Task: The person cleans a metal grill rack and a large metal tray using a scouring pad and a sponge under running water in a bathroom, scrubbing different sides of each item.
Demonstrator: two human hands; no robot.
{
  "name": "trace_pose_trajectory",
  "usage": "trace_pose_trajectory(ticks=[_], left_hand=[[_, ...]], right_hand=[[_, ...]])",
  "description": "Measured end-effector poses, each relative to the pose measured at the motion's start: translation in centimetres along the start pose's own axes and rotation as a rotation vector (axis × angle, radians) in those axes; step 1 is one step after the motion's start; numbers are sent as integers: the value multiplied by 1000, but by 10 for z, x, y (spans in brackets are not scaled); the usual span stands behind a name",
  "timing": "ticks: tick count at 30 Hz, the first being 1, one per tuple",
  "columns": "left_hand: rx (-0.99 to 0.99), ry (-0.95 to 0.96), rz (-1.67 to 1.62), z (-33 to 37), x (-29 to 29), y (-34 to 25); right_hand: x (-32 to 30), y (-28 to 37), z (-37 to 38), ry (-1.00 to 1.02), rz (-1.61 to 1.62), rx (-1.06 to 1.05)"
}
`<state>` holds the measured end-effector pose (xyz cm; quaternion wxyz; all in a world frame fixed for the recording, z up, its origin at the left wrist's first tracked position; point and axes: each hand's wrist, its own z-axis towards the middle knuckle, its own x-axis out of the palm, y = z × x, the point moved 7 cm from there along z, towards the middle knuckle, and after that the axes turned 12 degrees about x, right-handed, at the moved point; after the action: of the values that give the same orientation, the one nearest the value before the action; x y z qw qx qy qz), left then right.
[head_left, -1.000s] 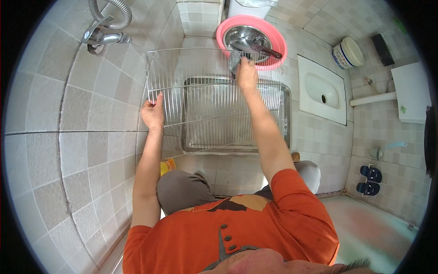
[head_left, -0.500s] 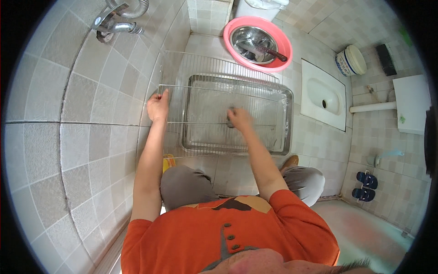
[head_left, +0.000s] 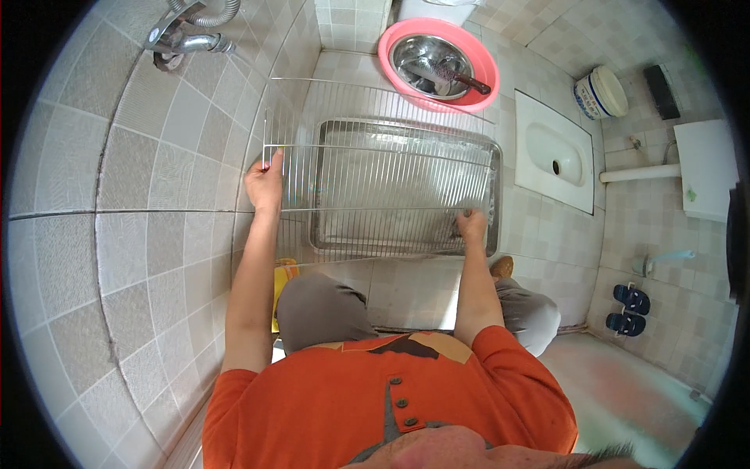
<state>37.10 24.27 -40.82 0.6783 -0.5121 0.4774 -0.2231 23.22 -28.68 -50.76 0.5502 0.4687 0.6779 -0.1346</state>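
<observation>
The person, in an orange shirt [head_left: 328, 414] and grey trousers [head_left: 320, 313], sits low over the tiled floor [head_left: 406, 297], both forearms reaching forward. A yellow packet [head_left: 285, 273] stands beside the left knee, and a brown shoe [head_left: 502, 268] shows beside the right one.

The right hand [head_left: 472, 227] is at the near right part of a wire rack [head_left: 367, 148]. Its grip is closed, fingers curled around what seems to be a small dark pad [head_left: 462, 224], though the blurred wires make that hard to confirm. The left hand [head_left: 264, 186] has its grip closed on the rack's left end, the thumb laid along the outer wires and pointing away from the body.

The rack's long axis runs from left to right across the person's front. Its many thin wires point away from the person, with thicker crossbars set lengthwise across them. The rack lies over a shallow metal tray [head_left: 497, 180], its left end reaching past the tray's rim toward the wall. The tray's long axis also runs from left to right.

Beyond the tray, a pink basin [head_left: 488, 66] holds a steel bowl [head_left: 445, 45], with a dark handle [head_left: 473, 84] slanting over the bowl's right rim.
</observation>
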Motion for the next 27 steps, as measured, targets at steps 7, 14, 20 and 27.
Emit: trace_pose_trajectory(ticks=[7, 14, 20, 27], left_hand=[[90, -24, -156, 3, 0, -35], [38, 17, 29, 10, 1, -39], [-26, 46, -111, 1, -1, -36], [-74, 89, -473, -13, 12, -31]], right_hand=[[-49, 133, -25, -207, 76, -354], [15, 149, -30, 570, 863, 12], [19, 152, -22, 506, 823, -48], [-92, 222, -46, -97, 414, -500]])
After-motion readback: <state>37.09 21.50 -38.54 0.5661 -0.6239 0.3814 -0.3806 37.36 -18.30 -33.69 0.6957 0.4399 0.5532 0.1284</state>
